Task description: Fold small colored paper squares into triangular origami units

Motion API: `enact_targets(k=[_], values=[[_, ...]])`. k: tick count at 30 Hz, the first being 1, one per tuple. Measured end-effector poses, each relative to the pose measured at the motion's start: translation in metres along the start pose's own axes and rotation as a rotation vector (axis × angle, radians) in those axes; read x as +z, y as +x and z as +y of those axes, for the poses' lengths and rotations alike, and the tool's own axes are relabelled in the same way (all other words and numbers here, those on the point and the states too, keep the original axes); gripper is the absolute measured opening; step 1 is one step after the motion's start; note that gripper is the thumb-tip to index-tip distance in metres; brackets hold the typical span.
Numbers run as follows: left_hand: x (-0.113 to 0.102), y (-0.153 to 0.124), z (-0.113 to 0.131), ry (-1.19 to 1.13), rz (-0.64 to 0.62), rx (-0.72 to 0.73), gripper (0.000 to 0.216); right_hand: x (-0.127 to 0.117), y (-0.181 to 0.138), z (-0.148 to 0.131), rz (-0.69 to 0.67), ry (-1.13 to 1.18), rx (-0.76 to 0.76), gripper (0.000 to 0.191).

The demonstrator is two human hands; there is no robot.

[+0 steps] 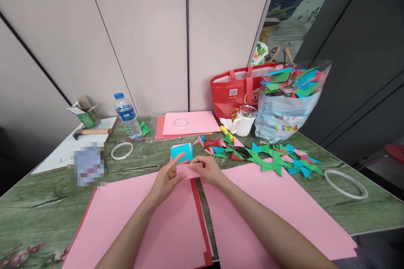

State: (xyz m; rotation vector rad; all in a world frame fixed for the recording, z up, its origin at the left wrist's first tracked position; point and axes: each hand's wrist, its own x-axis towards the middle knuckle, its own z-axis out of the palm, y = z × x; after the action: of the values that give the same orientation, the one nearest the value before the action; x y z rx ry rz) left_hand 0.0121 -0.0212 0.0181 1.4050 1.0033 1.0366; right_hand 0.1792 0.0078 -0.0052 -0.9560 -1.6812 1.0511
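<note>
Between my hands is a small piece of pink paper (188, 171), apparently folded, held above the table. My right hand (208, 171) is closed, pinching its right end between thumb and fingers. At the left end, my left hand (167, 180) has its thumb on the paper and its index finger raised; the other fingers are partly hidden. Just behind the hands sits a stack of small square papers (181, 151), blue on top. Large pink sheets (151, 218) lie under my left forearm, and more pink sheets (259, 201) are under my right one.
Folded paper pieces (217, 147) and joined star-like rings (268, 157) lie behind right. White rings (345, 184) rest on the table. At the back stand a water bottle (128, 115), a white mug (244, 122), a red bag (227, 96) and a full plastic bag (284, 113). A hammer (93, 132) lies left.
</note>
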Motion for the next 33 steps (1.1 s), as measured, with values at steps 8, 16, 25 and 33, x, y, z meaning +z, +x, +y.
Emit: enact_targets(k=[8, 16, 25, 33], values=[[-0.0012, -0.0008, -0.0001, 0.111, -0.048, -0.079, 0.026, -0.0022, 0.0014, 0.0002, -0.045, -0.021, 0.001, 0.018], [-0.005, 0.0013, -0.0077, 0.163, 0.107, -0.027, 0.027, 0.0014, 0.0015, 0.0044, -0.032, 0.133, 0.121, 0.046], [-0.0036, -0.0005, -0.0054, 0.16, 0.103, -0.006, 0.028, 0.0034, -0.0006, 0.0033, -0.036, 0.248, 0.159, 0.048], [-0.0082, 0.0003, -0.0088, 0.185, 0.064, -0.006, 0.03, -0.0023, 0.0005, 0.0, -0.162, 0.29, 0.188, 0.045]])
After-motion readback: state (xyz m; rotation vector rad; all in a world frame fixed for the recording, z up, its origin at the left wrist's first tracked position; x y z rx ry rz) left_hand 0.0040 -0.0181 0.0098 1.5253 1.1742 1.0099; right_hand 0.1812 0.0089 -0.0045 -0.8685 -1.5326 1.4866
